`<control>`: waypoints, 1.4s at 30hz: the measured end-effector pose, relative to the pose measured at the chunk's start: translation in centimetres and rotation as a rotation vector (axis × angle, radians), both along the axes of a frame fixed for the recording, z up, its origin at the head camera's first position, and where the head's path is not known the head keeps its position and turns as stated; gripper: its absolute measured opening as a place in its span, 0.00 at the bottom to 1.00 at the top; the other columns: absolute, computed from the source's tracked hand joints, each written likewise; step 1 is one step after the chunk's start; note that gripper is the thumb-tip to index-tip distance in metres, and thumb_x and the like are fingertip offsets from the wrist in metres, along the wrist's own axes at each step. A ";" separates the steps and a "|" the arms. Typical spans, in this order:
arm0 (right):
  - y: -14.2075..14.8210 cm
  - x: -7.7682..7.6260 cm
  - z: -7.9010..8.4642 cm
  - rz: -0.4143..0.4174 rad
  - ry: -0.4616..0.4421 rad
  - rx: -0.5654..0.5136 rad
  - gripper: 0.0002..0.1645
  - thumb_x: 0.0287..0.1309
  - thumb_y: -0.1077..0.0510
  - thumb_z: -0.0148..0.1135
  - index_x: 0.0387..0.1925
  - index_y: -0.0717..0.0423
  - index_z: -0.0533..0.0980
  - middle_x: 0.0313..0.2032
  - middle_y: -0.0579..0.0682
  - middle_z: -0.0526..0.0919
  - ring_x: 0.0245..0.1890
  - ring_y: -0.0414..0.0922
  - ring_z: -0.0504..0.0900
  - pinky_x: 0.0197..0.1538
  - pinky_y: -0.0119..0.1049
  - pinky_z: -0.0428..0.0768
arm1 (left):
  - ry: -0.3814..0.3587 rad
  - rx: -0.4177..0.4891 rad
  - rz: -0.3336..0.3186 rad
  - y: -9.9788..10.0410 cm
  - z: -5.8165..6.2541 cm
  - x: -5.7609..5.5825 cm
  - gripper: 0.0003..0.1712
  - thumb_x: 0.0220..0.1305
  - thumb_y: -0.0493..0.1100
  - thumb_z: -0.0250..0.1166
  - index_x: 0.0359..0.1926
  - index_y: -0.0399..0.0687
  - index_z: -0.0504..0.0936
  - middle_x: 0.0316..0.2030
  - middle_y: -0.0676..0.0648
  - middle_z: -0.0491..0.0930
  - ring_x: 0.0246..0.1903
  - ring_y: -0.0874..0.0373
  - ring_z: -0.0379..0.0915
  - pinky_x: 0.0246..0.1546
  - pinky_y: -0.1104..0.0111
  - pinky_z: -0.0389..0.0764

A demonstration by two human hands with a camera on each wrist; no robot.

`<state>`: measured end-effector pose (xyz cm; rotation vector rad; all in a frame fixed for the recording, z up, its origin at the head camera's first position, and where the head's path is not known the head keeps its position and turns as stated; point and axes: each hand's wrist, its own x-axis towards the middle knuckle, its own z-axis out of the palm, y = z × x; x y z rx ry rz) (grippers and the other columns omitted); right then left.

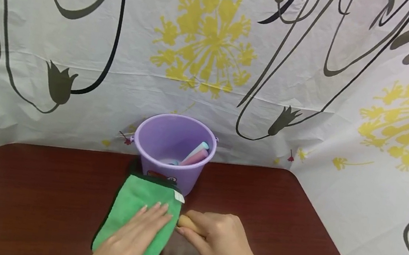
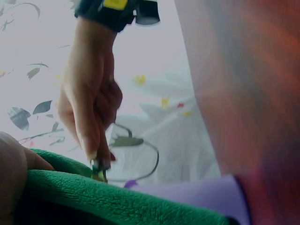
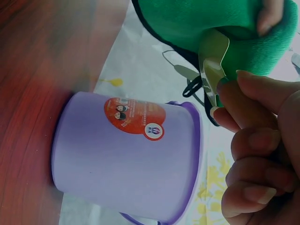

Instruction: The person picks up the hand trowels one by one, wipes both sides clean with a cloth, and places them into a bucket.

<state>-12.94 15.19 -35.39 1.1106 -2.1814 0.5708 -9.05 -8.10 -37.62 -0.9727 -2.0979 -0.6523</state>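
Observation:
My left hand (image 1: pixel 134 237) holds a green cloth (image 1: pixel 127 204) with dark edging and a white tag, its fingers stretched over the top. In the left wrist view the thick cloth (image 2: pixel 122 199) hides much of that hand. My right hand (image 1: pixel 226 239) grips the wooden handle (image 1: pixel 191 224) of a small trowel. The right wrist view shows the trowel's shiny metal blade (image 3: pixel 213 54) against the cloth, partly covered by its folds. A fingertip of the left hand (image 3: pixel 271 16) presses the cloth there. Both hands are in front of the purple bucket (image 1: pixel 167 170).
The bucket stands at the back of the dark red-brown table (image 1: pixel 42 192) and contains pink and light-blue cylindrical things (image 1: pixel 196 154). Behind the table hangs a white sheet (image 1: pixel 129 47) printed with yellow flowers and dark stems.

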 end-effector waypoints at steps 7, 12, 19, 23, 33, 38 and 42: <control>-0.2 0.0 -0.1 -0.006 0.002 0.003 0.05 0.65 0.47 0.67 0.37 0.42 0.82 0.21 0.31 0.78 0.19 0.23 0.68 0.26 0.11 0.67 | -0.001 0.020 -0.039 0.3 -0.3 0.1 0.50 0.71 0.77 0.37 0.70 0.41 0.70 0.66 0.44 0.77 0.72 0.55 0.67 0.78 0.75 0.52; -0.3 -0.1 -0.3 -0.022 0.012 0.009 0.06 0.64 0.47 0.68 0.34 0.41 0.81 0.18 0.31 0.74 0.18 0.23 0.65 0.24 0.11 0.63 | 0.076 -0.120 0.044 0.1 -0.6 -0.5 0.47 0.71 0.75 0.44 0.66 0.39 0.72 0.65 0.42 0.78 0.66 0.49 0.73 0.81 0.72 0.45; -0.4 0.0 -0.6 -0.040 0.016 0.002 0.05 0.64 0.47 0.68 0.35 0.41 0.81 0.18 0.32 0.73 0.18 0.23 0.65 0.24 0.11 0.62 | -0.021 -0.154 0.133 -0.1 -0.1 -0.3 0.58 0.09 0.31 0.65 0.60 0.42 0.78 0.63 0.45 0.80 0.62 0.49 0.79 0.79 0.79 0.37; -0.4 -0.1 -0.6 -0.049 0.028 0.002 0.06 0.64 0.47 0.68 0.36 0.42 0.82 0.18 0.32 0.74 0.17 0.24 0.66 0.24 0.12 0.64 | -0.023 -0.142 0.172 -0.3 0.0 -0.5 0.56 0.11 0.26 0.55 0.58 0.42 0.79 0.62 0.45 0.81 0.61 0.49 0.79 0.78 0.79 0.37; -0.3 -0.2 -0.5 -0.045 0.034 -0.001 0.07 0.64 0.46 0.67 0.33 0.41 0.80 0.16 0.32 0.69 0.17 0.23 0.63 0.23 0.12 0.60 | 0.084 -0.136 0.194 -1.3 0.1 -1.5 0.48 0.14 0.26 0.59 0.54 0.36 0.80 0.58 0.39 0.83 0.57 0.43 0.81 0.80 0.74 0.38; -0.2 -0.2 -0.3 -0.038 0.028 -0.006 0.07 0.65 0.46 0.67 0.34 0.42 0.81 0.17 0.32 0.71 0.18 0.23 0.63 0.24 0.12 0.62 | 0.046 -0.130 0.235 -2.1 0.5 -1.5 0.47 0.21 0.26 0.60 0.56 0.36 0.79 0.60 0.40 0.81 0.60 0.42 0.80 0.79 0.76 0.38; -0.2 -0.2 -0.2 -0.038 0.027 -0.013 0.08 0.64 0.46 0.68 0.32 0.41 0.80 0.17 0.32 0.70 0.18 0.23 0.62 0.24 0.11 0.60 | 0.003 -0.106 0.257 -2.8 1.0 -1.4 0.43 0.28 0.26 0.62 0.57 0.37 0.79 0.61 0.41 0.81 0.60 0.41 0.79 0.78 0.79 0.39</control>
